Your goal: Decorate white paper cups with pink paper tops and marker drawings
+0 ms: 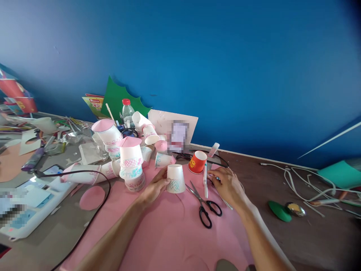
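Observation:
An upside-down white paper cup (pixel 175 178) with a green crosshatched pattern is gripped at its left side by my left hand (pixel 155 188). My right hand (pixel 227 185) is at the pens right of the scissors, its fingers bent around something small and dark that I cannot make out. Just left of those fingers lies a white pen (pixel 205 182). Black-handled scissors (pixel 203 203) rest partly open on the pink paper (pixel 163 233) between my hands. Behind them stands a red cup (pixel 197 162).
Decorated cups are stacked in a tower (pixel 131 162) left of my left hand, with more cups behind. A black cable (pixel 105 199) crosses at the left. White cords (pixel 296 180) and a green disc (pixel 279 210) lie right. A blue wall (pixel 225 75) rises behind.

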Tool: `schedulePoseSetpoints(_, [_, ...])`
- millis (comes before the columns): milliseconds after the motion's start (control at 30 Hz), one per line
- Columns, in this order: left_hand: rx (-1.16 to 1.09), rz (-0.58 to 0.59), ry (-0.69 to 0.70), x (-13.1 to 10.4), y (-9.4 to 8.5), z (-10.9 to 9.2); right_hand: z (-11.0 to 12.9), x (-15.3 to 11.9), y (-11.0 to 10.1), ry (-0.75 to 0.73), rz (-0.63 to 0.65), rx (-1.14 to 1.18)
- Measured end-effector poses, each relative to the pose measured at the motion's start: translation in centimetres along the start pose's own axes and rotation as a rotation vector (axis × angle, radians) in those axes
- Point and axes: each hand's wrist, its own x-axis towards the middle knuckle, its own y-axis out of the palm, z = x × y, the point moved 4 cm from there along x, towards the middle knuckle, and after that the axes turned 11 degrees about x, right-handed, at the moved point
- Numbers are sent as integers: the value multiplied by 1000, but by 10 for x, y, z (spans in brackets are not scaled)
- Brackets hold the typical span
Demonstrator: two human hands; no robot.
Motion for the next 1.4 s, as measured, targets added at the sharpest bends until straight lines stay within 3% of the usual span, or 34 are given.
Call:
schedulePoseSetpoints(167, [78, -52, -31, 2, -1, -1, 27, -11, 10, -147, 228, -65])
schedulePoseSetpoints(367, [79, -92, -33, 1, -1, -5, 28, -17, 19, -105, 329, -80])
schedulePoseSetpoints(533, [70, -71, -29, 0, 2, -7, 27, -12, 22, -181, 239, 43])
schedulePoseSetpoints(667, [71, -55, -41, -1, 5, -10, 31, -11, 9, -252, 80, 396])
schedulePoseSetpoints(800, [79, -41, -26, 0, 7, -9, 30, -10, -15, -106, -120, 958])
schedulePoseSetpoints(933, [99, 5, -13, 0, 10, -6, 29, -9, -22, 70, -167, 1398])
schedulePoseSetpoints(1067, [96, 0, -27, 0, 9, -2, 27, -9, -18, 149, -180, 1480])
schedulePoseSetpoints(1233, [85, 9, -29, 0, 9, -1, 25, -9, -17, 143, -204, 1427])
schedulePoseSetpoints(1400, [84, -33, -23, -1, 11, -7, 22, -11, -22, 104, -371, 1236])
